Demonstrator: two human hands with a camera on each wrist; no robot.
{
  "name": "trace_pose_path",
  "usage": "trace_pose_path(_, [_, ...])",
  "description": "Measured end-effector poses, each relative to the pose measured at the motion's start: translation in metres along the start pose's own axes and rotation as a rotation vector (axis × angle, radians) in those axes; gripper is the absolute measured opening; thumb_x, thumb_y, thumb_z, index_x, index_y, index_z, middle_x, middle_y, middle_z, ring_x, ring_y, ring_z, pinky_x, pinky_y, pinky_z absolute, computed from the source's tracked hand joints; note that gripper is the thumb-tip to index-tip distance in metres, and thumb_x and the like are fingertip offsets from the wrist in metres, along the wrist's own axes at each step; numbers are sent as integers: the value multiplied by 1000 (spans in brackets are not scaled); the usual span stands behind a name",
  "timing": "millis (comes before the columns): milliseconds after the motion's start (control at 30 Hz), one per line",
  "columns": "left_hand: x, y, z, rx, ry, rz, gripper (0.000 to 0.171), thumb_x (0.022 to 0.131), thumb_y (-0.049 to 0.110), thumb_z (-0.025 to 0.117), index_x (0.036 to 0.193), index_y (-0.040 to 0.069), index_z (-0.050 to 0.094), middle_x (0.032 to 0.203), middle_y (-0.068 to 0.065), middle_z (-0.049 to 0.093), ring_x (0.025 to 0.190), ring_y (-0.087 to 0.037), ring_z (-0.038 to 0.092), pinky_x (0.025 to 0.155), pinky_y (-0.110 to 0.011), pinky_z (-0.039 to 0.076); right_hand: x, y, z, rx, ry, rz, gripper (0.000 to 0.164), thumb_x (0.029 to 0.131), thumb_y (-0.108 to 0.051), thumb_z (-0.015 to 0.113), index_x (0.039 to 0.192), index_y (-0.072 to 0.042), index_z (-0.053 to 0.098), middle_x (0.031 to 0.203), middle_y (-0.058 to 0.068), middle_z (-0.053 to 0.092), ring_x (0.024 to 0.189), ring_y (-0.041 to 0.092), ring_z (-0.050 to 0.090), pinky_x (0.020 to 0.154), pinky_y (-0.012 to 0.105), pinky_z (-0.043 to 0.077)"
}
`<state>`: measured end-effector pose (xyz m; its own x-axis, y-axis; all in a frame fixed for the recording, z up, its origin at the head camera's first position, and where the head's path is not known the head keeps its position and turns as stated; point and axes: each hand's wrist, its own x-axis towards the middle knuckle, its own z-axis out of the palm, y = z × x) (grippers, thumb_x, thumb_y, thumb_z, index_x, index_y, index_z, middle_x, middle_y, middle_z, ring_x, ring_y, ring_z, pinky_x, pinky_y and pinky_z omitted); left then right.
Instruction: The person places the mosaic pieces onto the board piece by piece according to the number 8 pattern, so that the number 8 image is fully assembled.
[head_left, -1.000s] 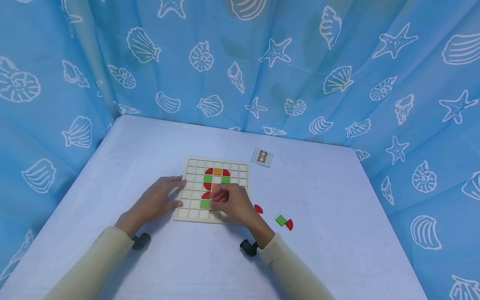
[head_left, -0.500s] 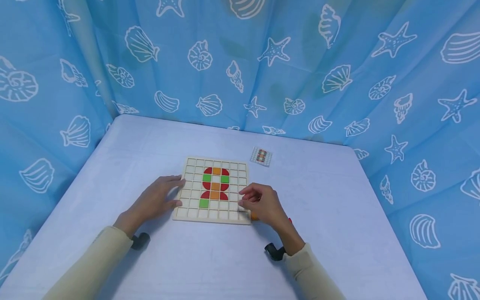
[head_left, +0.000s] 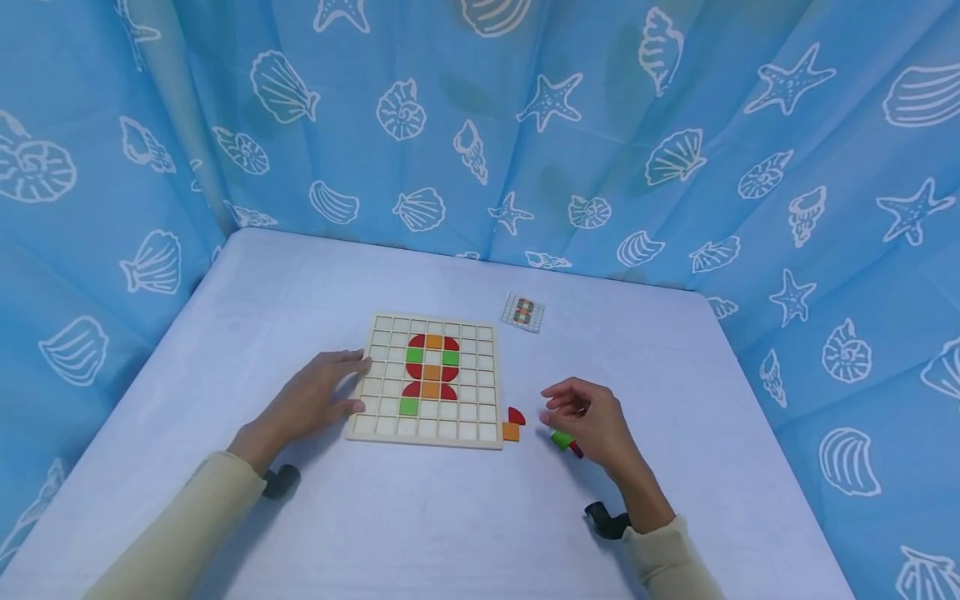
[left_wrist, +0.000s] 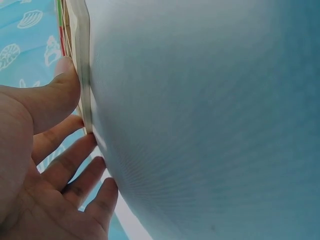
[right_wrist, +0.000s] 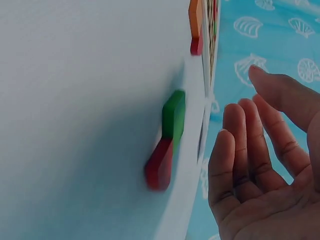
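Note:
A wooden grid board [head_left: 381,427] lies on the white table with red, orange and green tiles set in its middle cells. Along its left edge my left hand [head_left: 318,392] rests, thumb and fingers touching the rim; the left wrist view shows the fingers spread, the thumb against the board's side. My right hand [head_left: 592,423] hovers right of the board with bent fingers, holding nothing. Just below it lie a loose green square tile [right_wrist: 173,114] and a red quarter-circle tile [right_wrist: 159,165], partly covered by the hand in the head view.
An orange square tile [head_left: 511,432] and another red quarter-circle tile [head_left: 516,416] lie by the board's lower right corner. A small pattern card [head_left: 523,312] lies beyond the board's upper right. A blue shell-print curtain [head_left: 480,125] surrounds the table's back and sides.
My right hand has moved off the board to the right, over the loose green tile. A red and an orange tile now show in the board where the hand was. My left hand stays put.

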<state>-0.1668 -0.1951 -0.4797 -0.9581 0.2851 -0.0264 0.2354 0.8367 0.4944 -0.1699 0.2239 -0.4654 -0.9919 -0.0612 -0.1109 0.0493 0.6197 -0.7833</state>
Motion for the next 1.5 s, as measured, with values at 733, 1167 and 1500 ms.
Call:
trace_pose_path(733, [1,1,0,3,4,-8,73,95,22,81,158,6,49,167,-18,45,156,-43,38,127,-61,36,-6,18,-17,-191,-182,40,24,85,-7,89,102,-14,74,92,4,65,76,19,62,64,24,60])
trace_pose_path(1167, [0,0,0,-10,5,-5,73,95,22,82,158,5,49,167,-18,45,156,-44,38,128,-62,35,-5,5,10,-77,-91,-13,21,85,-5,88,98,-18,78,91,2,73,78,20,62,64,23,59])
trace_pose_path(1500, [1,-1,1,-14,-5,-18,73,95,22,82,159,7,49,168,-18,44,157,-43,37,128,-61,35,1,-27,44,84,-76,-28,20,85,-3,88,96,-18,82,103,1,76,76,20,68,63,23,58])
